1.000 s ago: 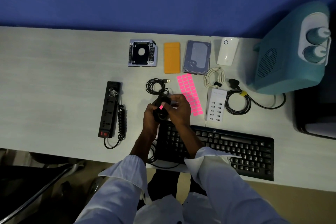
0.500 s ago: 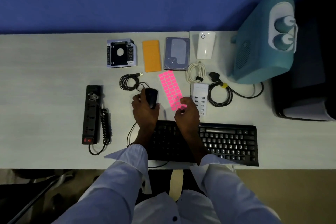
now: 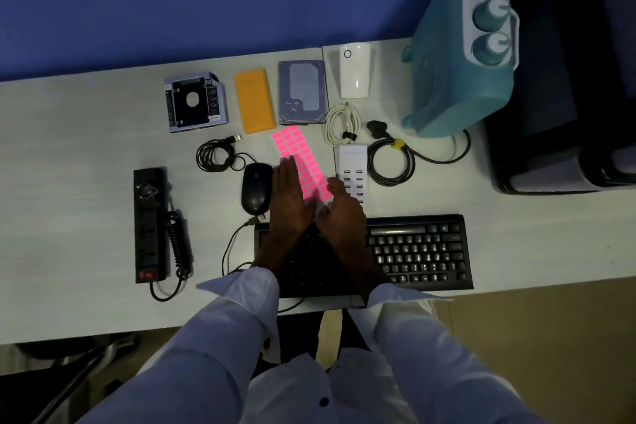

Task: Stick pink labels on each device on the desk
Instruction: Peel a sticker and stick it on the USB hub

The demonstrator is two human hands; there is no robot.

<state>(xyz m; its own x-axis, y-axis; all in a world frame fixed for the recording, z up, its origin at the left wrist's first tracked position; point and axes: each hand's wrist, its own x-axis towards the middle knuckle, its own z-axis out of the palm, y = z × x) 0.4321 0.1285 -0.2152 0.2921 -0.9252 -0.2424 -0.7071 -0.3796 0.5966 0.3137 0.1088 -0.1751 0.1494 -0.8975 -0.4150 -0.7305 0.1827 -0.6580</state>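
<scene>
The pink label sheet (image 3: 298,152) lies on the desk between the black mouse (image 3: 256,188) and the white multi-port charger (image 3: 353,166). My left hand (image 3: 287,198) rests flat on the sheet's left side, fingers stretched out. My right hand (image 3: 341,208) is at the sheet's near end with its fingers curled; its fingertips are hidden. The mouse sits on the desk just left of my left hand, and no label shows on it. Both forearms cross the black keyboard (image 3: 420,251).
Along the back stand a drive caddy (image 3: 194,101), an orange case (image 3: 254,105), a hard drive (image 3: 302,91) and a white plug-in device (image 3: 354,70). A black power strip (image 3: 149,224) lies left. A white cable (image 3: 340,126), a black cable coil (image 3: 390,162) and a teal machine (image 3: 457,62) are right.
The mouse, held in both hands with a pink label a second ago, now lies on the desk. Both hands have moved onto the label sheet.
</scene>
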